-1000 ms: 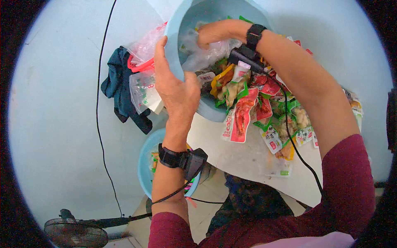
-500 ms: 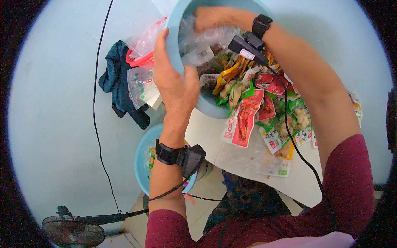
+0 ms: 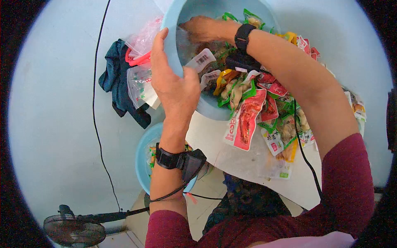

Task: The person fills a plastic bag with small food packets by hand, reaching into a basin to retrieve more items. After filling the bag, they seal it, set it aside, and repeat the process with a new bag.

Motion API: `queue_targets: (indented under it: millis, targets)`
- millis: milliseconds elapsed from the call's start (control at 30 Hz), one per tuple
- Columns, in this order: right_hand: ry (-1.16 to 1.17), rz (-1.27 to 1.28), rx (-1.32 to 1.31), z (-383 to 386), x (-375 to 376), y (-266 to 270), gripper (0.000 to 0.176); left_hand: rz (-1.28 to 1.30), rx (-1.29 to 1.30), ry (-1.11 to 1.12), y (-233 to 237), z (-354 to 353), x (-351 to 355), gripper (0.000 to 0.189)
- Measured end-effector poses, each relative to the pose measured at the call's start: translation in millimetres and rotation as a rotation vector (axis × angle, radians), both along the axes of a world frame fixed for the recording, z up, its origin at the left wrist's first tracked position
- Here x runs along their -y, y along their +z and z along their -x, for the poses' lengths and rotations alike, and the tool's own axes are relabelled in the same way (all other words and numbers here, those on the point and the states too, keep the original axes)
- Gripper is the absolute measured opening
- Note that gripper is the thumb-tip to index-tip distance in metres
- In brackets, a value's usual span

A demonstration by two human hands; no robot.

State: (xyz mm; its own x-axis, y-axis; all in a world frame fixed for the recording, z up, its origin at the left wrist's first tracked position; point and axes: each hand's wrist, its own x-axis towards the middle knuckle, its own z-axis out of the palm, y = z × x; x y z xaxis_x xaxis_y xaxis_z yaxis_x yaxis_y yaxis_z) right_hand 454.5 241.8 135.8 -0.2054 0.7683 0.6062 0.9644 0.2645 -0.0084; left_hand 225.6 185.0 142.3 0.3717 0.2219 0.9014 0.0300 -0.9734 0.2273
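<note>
A light blue plastic basin [image 3: 170,45] leans on its side, mouth towards the right, and food packets spill from it onto the white table. My left hand [image 3: 175,87] grips the basin's near left rim, thumb on one side and fingers on the other. My right hand [image 3: 209,29] reaches inside against the far wall; its fingers are partly hidden and dim, so their grip does not show. Below that hand lie clear packets with barcode labels [image 3: 201,60]. A red-and-white packet [image 3: 248,120] and several green-edged packets [image 3: 287,130] heap at the basin's mouth.
A second blue basin [image 3: 142,155] with small packets stands lower, under my left forearm. Left of the table are a red basket [image 3: 138,60] with plastic bags, and dark cloth [image 3: 120,82]. A fan [image 3: 74,229] stands lower left. Cables hang from both wrist devices.
My right hand has moved slightly down and left inside the basin, its wrist turning. Green-edged packets now show at the basin's far side. My left hand keeps its hold on the rim.
</note>
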Motion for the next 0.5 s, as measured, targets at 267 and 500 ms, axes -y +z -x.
queue_targets:
  millis: [267, 500]
  targets:
    - [-0.013, 0.602, -0.059, 28.1, 14.8, -26.0, 0.033, -0.005, 0.010, 0.018, -3.7, 0.0, -2.6, 0.071]
    - [0.068, 0.312, 0.131, 25.6, 3.6, -73.8, 0.022, -0.028, 0.018, 0.060, -3.8, 1.0, -6.2, 0.070]
